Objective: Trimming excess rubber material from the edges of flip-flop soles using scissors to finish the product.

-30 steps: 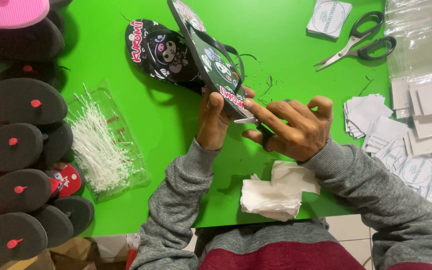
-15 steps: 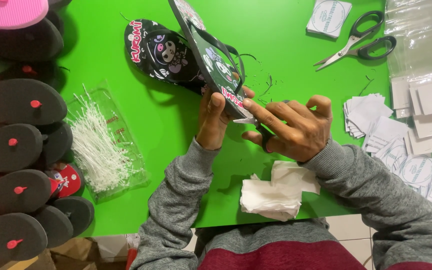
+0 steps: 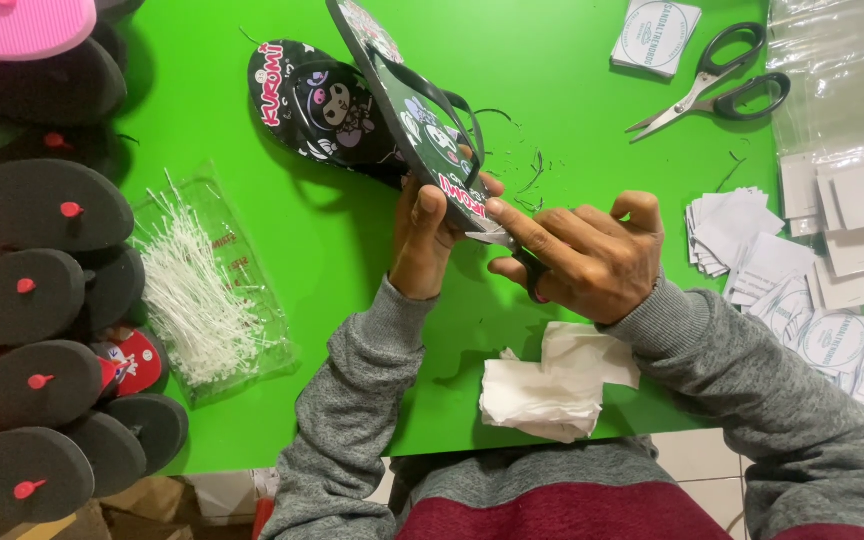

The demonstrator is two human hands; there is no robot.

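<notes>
My left hand (image 3: 422,240) grips the heel end of a black flip-flop (image 3: 402,90) with a cartoon print, holding it tilted on edge above the green table (image 3: 572,110). My right hand (image 3: 582,255) is closed around small black-handled scissors (image 3: 487,238), whose metal blades touch the sandal's heel edge beside my left thumb. The matching black flip-flop (image 3: 317,105) lies flat on the table just behind the held one, print facing up. Thin dark trimmings (image 3: 532,175) lie scattered near the hands.
Stacked dark flip-flops with red plugs (image 3: 22,290) and a pink one (image 3: 12,25) line the left edge. A clear bag of white plastic ties (image 3: 202,290) lies beside them. Large scissors (image 3: 712,85), white paper tags (image 3: 742,235), plastic sleeves (image 3: 842,80) sit right; crumpled white tissue (image 3: 552,385) lies at the front edge.
</notes>
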